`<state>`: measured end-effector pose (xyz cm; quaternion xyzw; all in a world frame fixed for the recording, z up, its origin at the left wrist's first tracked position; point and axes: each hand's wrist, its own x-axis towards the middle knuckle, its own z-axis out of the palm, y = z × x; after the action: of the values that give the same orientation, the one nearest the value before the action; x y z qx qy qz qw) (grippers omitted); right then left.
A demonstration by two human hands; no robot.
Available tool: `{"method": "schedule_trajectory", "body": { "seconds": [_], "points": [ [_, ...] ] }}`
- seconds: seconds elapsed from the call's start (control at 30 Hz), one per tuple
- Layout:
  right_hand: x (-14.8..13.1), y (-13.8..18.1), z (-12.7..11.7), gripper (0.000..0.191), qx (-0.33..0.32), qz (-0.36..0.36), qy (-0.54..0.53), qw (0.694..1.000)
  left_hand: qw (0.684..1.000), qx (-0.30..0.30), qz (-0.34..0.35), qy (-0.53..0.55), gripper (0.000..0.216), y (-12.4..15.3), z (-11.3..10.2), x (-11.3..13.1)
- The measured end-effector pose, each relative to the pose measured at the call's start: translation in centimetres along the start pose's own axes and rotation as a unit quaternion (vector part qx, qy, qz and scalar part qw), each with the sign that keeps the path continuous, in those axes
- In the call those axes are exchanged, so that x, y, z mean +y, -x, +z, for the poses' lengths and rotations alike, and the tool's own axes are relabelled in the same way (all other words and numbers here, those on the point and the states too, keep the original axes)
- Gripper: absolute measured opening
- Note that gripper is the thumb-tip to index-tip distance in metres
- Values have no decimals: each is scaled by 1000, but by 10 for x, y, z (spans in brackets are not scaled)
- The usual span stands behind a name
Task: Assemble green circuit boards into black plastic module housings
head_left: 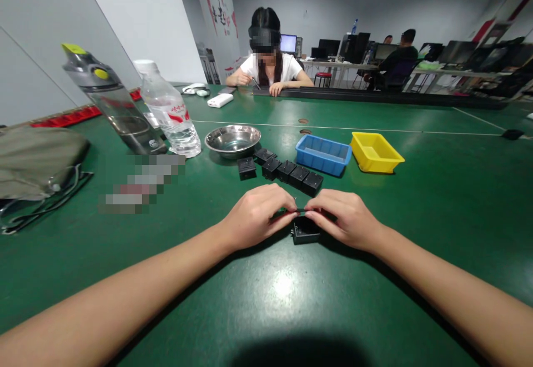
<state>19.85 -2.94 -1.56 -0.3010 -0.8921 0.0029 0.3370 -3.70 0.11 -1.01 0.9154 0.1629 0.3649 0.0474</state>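
My left hand (261, 214) and my right hand (345, 217) meet over the table, thumbs and fingers pinched on a small, thin dark piece (301, 210). Its exact kind is too small to make out. Just below it, an open black plastic box (306, 236) rests on the green tabletop, with small metal bits at its left side. My right fingers partly cover this box. Several similar black boxes (287, 171) stand in a slanting row beyond my hands, and one black box (247, 168) sits a little apart at the left.
Behind the boxes are a steel bowl (233, 140), a blue tray (322, 156) and a yellow tray (377, 153). A water bottle (172, 111), a grey drinking bottle (120, 111) and a cloth bag (39, 159) stand left. Across the table sits a person (287, 67).
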Motion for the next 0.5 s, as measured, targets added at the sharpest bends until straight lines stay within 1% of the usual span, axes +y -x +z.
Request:
{"method": "schedule_trajectory", "body": {
  "seconds": [0.07, 0.13, 0.2, 0.23, 0.3, 0.37, 0.43, 0.5],
  "points": [
    [2, 0, -1, 16, 1, 2, 7, 1000, 1000, -8, -14, -5, 6, -1, 0, 1],
    [4, 0, -3, 16, 9, 24, 13, 1000, 999, -18, -42, -17, 17, -3, -1, 1],
    [8, -1, -5, 17, 18, 68, 11, 997, 995, -33, -86, -26, 34, -5, -3, -1],
    [10, -1, -5, 17, 19, 98, 9, 995, 993, -44, -111, -27, 39, -5, -4, -2],
    [15, 0, -6, 18, 10, 163, -1, 987, 985, -78, -153, -21, 37, -5, -5, -5],
    [20, 1, -7, 19, -14, 215, -13, 976, 977, -113, -180, -17, 32, -4, -6, -8],
    [26, 2, -10, 20, -46, 240, -13, 970, 972, -134, -194, -21, 31, -3, -6, -10],
    [30, 3, -12, 20, -80, 249, 13, 965, 968, -143, -203, -33, 32, -2, -5, -11]
  ]
}}
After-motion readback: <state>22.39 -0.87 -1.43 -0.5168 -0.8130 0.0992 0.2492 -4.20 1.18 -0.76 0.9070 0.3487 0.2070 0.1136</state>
